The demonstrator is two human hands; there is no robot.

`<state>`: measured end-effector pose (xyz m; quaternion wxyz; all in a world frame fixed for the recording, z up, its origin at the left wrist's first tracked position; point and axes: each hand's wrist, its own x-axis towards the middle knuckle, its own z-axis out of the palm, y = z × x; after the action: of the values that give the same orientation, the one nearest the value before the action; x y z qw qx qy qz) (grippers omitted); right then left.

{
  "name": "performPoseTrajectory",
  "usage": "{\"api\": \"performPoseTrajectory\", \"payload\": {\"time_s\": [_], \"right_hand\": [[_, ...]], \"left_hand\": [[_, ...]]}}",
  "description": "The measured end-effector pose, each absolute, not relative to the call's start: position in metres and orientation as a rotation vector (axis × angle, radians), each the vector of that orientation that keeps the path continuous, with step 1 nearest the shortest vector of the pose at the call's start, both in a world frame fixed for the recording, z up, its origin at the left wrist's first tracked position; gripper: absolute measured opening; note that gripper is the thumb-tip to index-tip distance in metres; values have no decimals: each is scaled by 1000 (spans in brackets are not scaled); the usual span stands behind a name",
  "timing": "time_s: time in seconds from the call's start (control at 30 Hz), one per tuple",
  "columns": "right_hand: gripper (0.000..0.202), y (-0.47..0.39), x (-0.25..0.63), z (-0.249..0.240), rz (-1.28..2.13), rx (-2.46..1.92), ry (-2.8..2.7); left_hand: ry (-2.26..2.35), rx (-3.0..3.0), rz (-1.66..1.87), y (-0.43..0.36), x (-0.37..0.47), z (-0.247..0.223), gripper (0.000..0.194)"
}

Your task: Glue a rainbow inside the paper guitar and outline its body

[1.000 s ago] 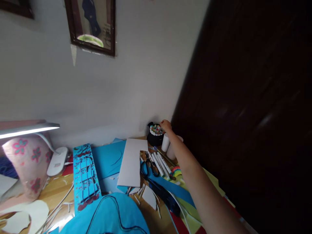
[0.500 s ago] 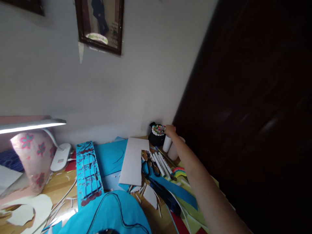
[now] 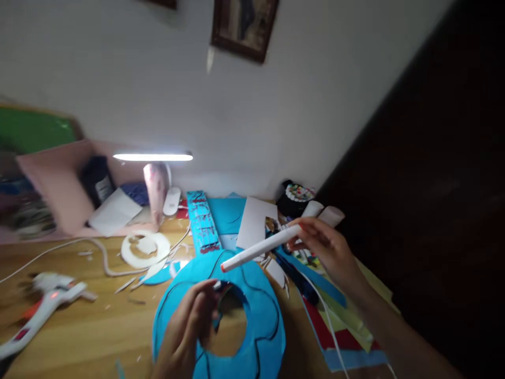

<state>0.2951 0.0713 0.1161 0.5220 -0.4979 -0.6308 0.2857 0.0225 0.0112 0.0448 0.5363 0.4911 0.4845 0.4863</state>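
A white marker (image 3: 260, 247) with an orange end is held in my right hand (image 3: 329, 247), pinched near its far end and slanting down to the left. Below it is a blue ring-shaped cutout (image 3: 268, 310) with wavy black lines drawn on it and wood showing through its hole. My left hand (image 3: 189, 321) is over the left side of this ring, its fingers curled beside the hole. A small whitish tip shows at those fingers, but what they grip is blurred and partly hidden.
A black marker holder (image 3: 294, 199) stands by the wall at right, near white paper rolls (image 3: 313, 209). Coloured sheets (image 3: 331, 331), a painted blue strip (image 3: 203, 221) and paper scraps lie about. A glue gun (image 3: 51, 300) rests at left; a lit lamp (image 3: 153, 157) stands behind.
My right hand has come back from the marker holder with a white marker in it. My left hand has come into view at the blue ring. The view has swung left.
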Motion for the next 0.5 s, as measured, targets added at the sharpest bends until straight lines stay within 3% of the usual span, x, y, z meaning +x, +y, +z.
{"api": "performPoseTrajectory", "payload": {"time_s": [0.07, 0.17, 0.37, 0.5], "right_hand": [[14, 46, 264, 109, 803, -1107, -1512], [10, 28, 238, 101, 808, -1056, -1491], [8, 25, 234, 78, 788, -991, -1488], [20, 22, 227, 65, 795, -966, -1492]], "left_hand": [[914, 1055, 1017, 7, 24, 48, 49], [771, 967, 974, 1, 18, 47, 43], [835, 911, 1117, -13, -8, 49, 43], [1031, 1166, 1223, -22, -15, 55, 26]]}}
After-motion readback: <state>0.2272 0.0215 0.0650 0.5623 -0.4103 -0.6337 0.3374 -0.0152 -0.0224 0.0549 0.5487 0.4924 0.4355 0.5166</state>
